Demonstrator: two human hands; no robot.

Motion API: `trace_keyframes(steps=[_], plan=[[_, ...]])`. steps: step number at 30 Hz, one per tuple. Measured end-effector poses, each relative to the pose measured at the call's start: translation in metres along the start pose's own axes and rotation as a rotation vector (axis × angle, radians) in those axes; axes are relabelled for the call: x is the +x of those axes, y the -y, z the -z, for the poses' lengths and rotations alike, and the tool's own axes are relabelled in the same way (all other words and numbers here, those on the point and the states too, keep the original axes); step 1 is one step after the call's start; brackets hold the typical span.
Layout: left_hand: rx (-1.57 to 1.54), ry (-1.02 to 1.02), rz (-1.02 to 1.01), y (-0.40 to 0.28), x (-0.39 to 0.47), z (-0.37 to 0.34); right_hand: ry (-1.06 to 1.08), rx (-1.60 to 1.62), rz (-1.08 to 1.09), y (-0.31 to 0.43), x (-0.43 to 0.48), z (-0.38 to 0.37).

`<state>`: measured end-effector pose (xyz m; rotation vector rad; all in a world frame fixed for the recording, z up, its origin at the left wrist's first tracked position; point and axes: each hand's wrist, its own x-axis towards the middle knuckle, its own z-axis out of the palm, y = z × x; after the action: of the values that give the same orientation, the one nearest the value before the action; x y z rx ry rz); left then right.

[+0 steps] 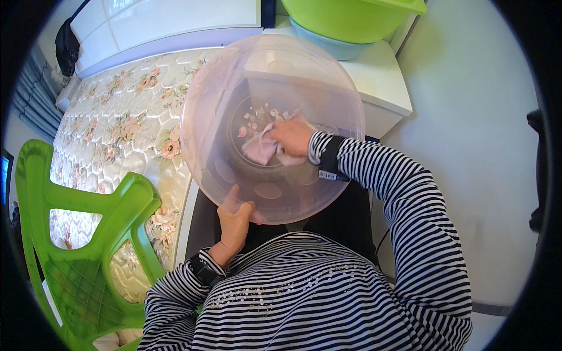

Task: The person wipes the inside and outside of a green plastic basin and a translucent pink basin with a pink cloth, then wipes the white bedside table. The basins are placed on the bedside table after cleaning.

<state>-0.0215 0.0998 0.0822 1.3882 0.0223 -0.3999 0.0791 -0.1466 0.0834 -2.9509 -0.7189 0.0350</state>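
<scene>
A large translucent pinkish plastic basin (pixel 281 210) is tilted up in front of my lap. My left hand (pixel 237 217) grips its near rim, with the thumb inside and the fingers beneath the wall. Inside the basin, my right hand (pixel 292 136) holds a pale pink cloth (pixel 261 149) against the bottom, the fingers bunched around it. Part of the cloth is blurred and partly covered by the hand. Just beyond the cloth, a cluster of pink and white petal-like shapes (pixel 259 115) shows on the basin floor; I cannot tell whether they are printed or loose.
On the left stands a green plastic chair (pixel 83 281), close to a bed with a floral quilted mattress (pixel 118 127). A white cabinet (pixel 382 83) behind the basin bears a lime green tub (pixel 347 19) stacked in a light blue basin (pixel 347 48). A pale wall (pixel 474 145) rises at right.
</scene>
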Motion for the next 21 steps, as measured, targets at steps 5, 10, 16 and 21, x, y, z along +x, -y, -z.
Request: trace_keyframes(steps=[5,10,16,21], plan=[[-0.039,0.011,0.018,0.003,0.001,0.001,-0.209,0.001,0.241,0.049,0.027,-0.019],[-0.009,0.024,0.019,0.006,0.0,0.003,-0.202,0.029,0.194,0.047,0.063,-0.014],[-0.002,0.056,0.023,0.004,-0.002,0.003,-0.383,0.052,-0.068,-0.003,0.086,0.02],[0.023,0.039,0.001,0.005,-0.001,0.003,-0.367,-0.029,-0.235,-0.047,0.043,0.031]])
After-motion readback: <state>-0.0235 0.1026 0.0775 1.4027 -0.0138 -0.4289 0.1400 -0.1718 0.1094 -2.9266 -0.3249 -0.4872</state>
